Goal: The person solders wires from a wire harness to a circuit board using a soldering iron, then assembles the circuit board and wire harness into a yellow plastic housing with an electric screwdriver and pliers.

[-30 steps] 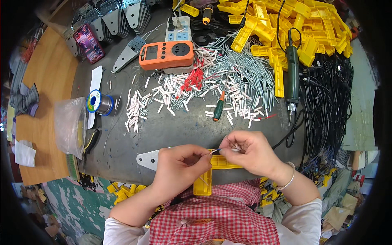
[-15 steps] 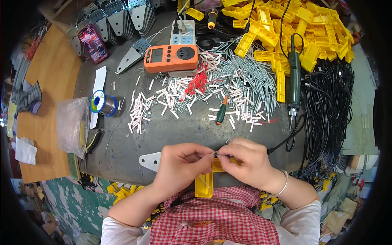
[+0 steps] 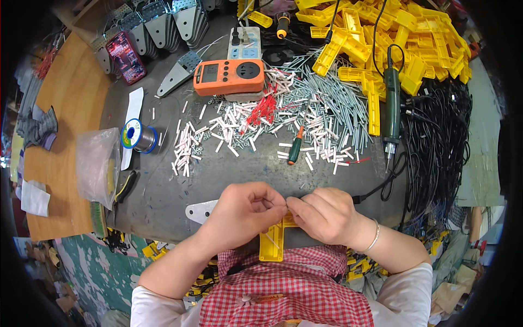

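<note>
My left hand and my right hand meet fingertip to fingertip above the bench edge. Both are closed in a pinch; whatever small thing lies between the fingers is hidden. Below them is a yellow plastic housing, open side up, with a thin pale strand lying in it; its upper part is partly covered by my hands. A black cable runs from the right to behind my right hand. Beside my left hand a grey metal plate with holes pokes out, partly covered.
White sleeves, long screws and red pieces lie heaped beyond my hands, near a green screwdriver. An orange meter, solder spool, electric screwdriver, yellow housings and black cables surround them.
My fingertips have drawn together, covering the small gap and dark bit seen between them before. My right hand's fingers have curled further over; the yellow housing stays about where it was.
</note>
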